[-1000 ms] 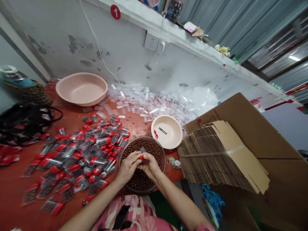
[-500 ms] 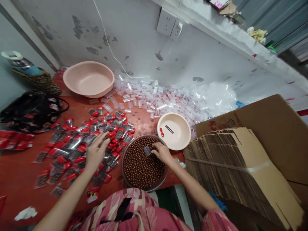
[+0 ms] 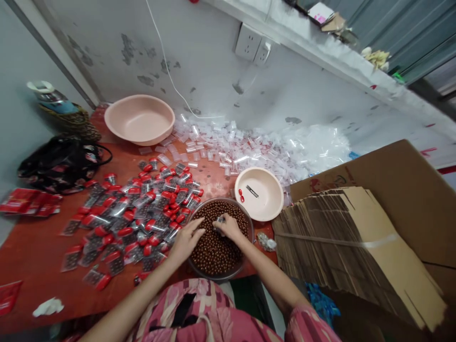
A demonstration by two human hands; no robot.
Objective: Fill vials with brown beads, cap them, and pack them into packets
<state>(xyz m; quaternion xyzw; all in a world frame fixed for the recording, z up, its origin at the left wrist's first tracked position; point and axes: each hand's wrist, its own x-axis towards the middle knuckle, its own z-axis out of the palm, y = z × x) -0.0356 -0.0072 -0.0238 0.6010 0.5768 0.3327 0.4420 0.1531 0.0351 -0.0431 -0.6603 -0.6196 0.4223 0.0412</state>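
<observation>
A round metal bowl (image 3: 252, 232) full of shiny brown beads (image 3: 217, 254) stands right in front of me. Over its middle, my right hand (image 3: 229, 228) pinches a small clear plastic container (image 3: 219, 222), mostly covered by the fingers. My left hand (image 3: 187, 240) reaches over the bowl's left rim, fingers apart and nothing visible in them. To the left spreads a heap of filled clear containers (image 3: 121, 206) with red caps. Several loose red caps (image 3: 173, 209) lie at the heap's right side, near the bowl.
Behind the bowl are a cream basin (image 3: 276, 199) with red caps and a dark strip, and a pile of clear containers (image 3: 228, 142). A pink basin (image 3: 138, 137) and black bag (image 3: 64, 166) are at left. Bundled cardboard (image 3: 320, 237) stands at right.
My left hand has moved right, from the capped containers to the bowl's left rim. My right hand has shifted slightly left over the beads, still holding the clear container. The view has shifted slightly.
</observation>
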